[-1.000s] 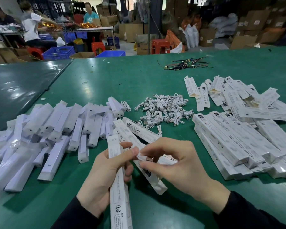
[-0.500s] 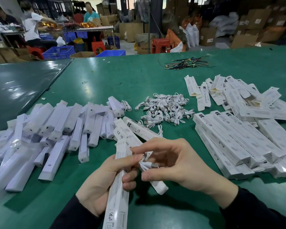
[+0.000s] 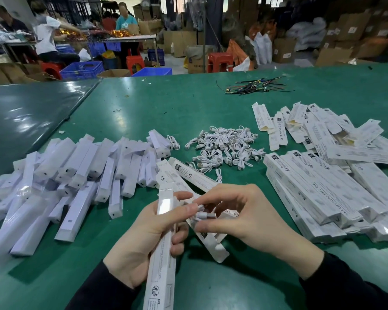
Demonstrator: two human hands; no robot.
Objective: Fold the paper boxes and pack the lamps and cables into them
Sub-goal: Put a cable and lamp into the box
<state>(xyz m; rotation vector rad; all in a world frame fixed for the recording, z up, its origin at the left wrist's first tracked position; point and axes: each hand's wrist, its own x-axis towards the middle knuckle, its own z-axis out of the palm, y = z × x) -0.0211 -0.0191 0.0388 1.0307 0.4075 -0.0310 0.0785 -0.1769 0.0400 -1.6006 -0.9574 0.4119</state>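
Note:
My left hand [image 3: 143,238] grips a long white paper box [image 3: 160,265] that points away from me, its far end open with a lamp showing inside. My right hand [image 3: 240,215] pinches a small coiled white cable [image 3: 203,213] right at the box's open end. White lamps [image 3: 76,175] lie heaped at the left. A pile of coiled white cables [image 3: 224,146] sits in the middle. Two more boxes [image 3: 188,175] lie flat under my hands.
Closed boxes [image 3: 318,191] are stacked at the right, with unfolded flat boxes [image 3: 323,128] behind them. A bundle of dark coloured wires [image 3: 253,86] lies at the far side of the green table [image 3: 166,101]. People work at other tables in the background.
The box in my left hand has tilted up and slid forward. My right hand has brought the coiled cable closer to the box's open end.

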